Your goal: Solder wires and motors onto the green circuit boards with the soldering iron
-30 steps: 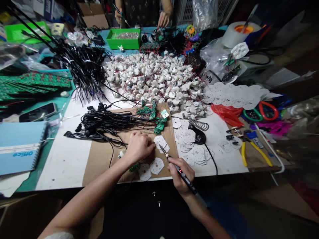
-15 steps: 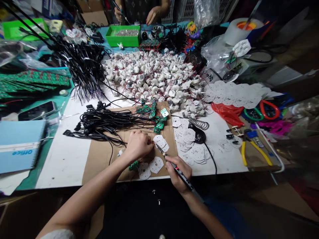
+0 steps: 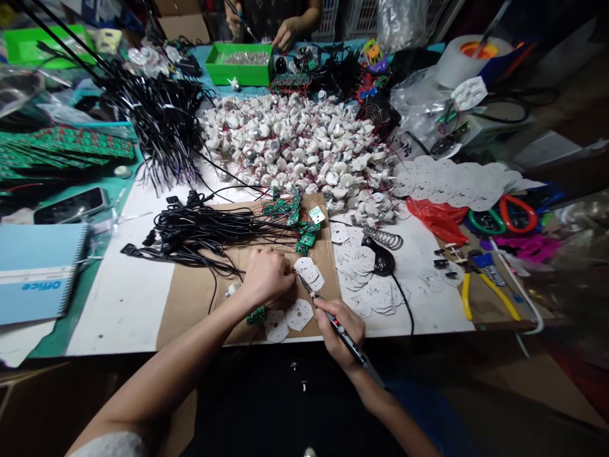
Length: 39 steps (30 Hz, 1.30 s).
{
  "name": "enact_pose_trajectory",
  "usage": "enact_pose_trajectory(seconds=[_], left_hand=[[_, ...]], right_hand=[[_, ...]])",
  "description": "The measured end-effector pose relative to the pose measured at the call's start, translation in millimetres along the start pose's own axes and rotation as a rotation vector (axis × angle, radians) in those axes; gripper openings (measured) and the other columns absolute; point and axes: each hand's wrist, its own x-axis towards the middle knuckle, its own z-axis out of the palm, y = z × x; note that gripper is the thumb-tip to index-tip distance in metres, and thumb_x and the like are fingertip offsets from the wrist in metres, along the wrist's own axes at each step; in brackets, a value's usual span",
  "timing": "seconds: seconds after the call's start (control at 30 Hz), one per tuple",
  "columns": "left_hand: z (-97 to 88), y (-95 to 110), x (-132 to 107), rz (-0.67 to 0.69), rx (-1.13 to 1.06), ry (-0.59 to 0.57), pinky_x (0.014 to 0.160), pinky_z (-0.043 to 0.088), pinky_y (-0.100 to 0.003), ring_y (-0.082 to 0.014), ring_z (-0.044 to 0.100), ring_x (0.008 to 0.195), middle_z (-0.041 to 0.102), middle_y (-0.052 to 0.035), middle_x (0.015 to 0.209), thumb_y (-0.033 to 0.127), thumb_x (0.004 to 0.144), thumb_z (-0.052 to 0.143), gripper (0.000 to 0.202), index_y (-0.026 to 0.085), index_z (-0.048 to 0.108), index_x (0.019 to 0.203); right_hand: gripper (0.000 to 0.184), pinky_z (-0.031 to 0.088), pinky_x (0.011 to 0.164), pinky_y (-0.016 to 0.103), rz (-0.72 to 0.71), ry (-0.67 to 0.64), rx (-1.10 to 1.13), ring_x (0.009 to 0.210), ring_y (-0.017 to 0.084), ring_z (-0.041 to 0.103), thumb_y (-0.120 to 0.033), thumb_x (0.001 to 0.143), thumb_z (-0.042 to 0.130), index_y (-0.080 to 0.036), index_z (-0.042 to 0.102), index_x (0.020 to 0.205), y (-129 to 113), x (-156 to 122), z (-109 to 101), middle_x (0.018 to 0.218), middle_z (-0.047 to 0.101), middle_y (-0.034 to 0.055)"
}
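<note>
Where the left hand [image 3: 266, 276] rests, cardboard [image 3: 190, 298], white table [image 3: 118, 304], tangled cables [image 3: 204, 231]

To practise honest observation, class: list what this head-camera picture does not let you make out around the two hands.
Head view: what the left hand pinches, covered by its own fingers.
Head view: whether the soldering iron tip, held by the right hand, touches the white octagonal board; too small.
Head view: the co-worker's hands show, the rest is cut off by the top edge.
</note>
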Motion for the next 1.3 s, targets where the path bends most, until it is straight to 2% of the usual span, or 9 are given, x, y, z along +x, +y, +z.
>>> enact_pose_trajectory(seconds=[0.2,0.33,0.5,0.77,1.3], left_hand=[[-2.7,0.7,-1.9,0.003,-0.014,-0.001,0.086,0.037,-0.043,-0.0314,0.063,0.104,0.078,-0.0085,0.089,0.029,0.087,0.066,0.019,0.020,0.080,0.078],[-3.7,-3.4,-7.8,0.045,-0.044,-0.011,0.088,0.036,-0.043,-0.0304,0.063,0.104,0.078,-0.0077,0.092,0.034,0.093,0.066,0.023,0.020,0.080,0.081],[1.8,-9.0,-14.3,0.072,-0.042,0.044,0.085,0.035,-0.040,-0.0270,0.063,0.097,0.076,-0.0083,0.092,0.038,0.099,0.060,0.032,0.019,0.079,0.082],[12.3,-5.5,-14.6,0.050,-0.004,0.132,0.083,0.035,-0.041,-0.0274,0.062,0.093,0.074,-0.0100,0.086,0.028,0.093,0.059,0.027,0.017,0.076,0.076],[14.1,-6.2,-12.7,0.051,-0.002,0.128,0.082,0.035,-0.042,-0.0281,0.060,0.093,0.073,-0.0111,0.087,0.030,0.092,0.056,0.028,0.018,0.076,0.076]], right_hand=[[0.023,0.063,0.068,0.029,0.049,0.039,0.058,0.075,0.018,0.077,-0.012,0.097,0.062,-0.023,0.073,0.114,0.9,-3.0,-3.1,0.088,0.077,0.0035],[0.022,0.062,0.063,0.028,0.115,0.062,0.100,0.071,0.017,0.077,-0.014,0.099,0.059,-0.024,0.072,0.114,-0.9,-2.4,-4.8,0.085,0.075,0.0017],[0.020,0.062,0.063,0.028,0.094,0.051,0.069,0.071,0.017,0.077,-0.015,0.098,0.060,-0.023,0.072,0.112,-0.1,-1.2,-4.4,0.086,0.075,0.0024],[0.021,0.061,0.068,0.029,0.048,0.029,0.045,0.074,0.017,0.076,-0.014,0.098,0.061,-0.022,0.072,0.113,0.2,0.2,-2.8,0.087,0.078,0.0030],[0.021,0.063,0.072,0.029,0.038,-0.025,0.015,0.079,0.018,0.077,-0.015,0.098,0.062,-0.023,0.074,0.113,-1.2,4.5,0.0,0.090,0.079,0.0041]])
